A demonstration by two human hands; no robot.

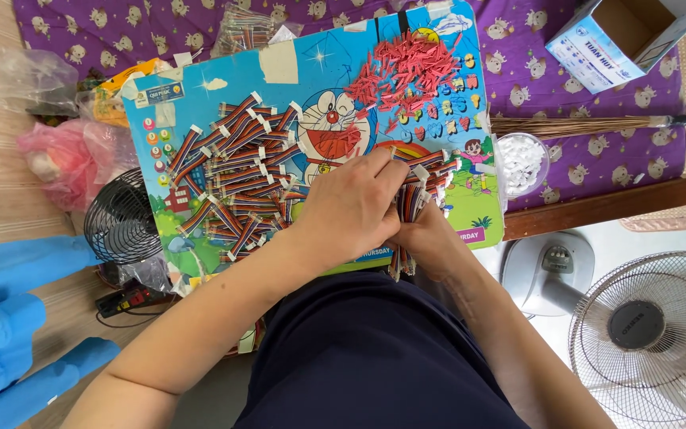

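Note:
My left hand (355, 208) and my right hand (430, 234) meet over the near edge of a colourful cartoon board (311, 67) on my lap. Both grip a bundle of short rainbow ribbon cables (410, 205) with white end plugs; my left fingers pinch its top while my right hand holds it from below. A spread pile of the same ribbon cables (240, 171) covers the board's left half. A heap of small red connector pieces (410, 71) lies at the board's far right.
A clear tub of white plugs (520, 163) sits right of the board. A cardboard box (621, 36) and a broom (597, 125) lie on the purple cloth. A standing fan (645, 334) is at right, a small black fan (121, 218) and plastic bags (65, 159) at left.

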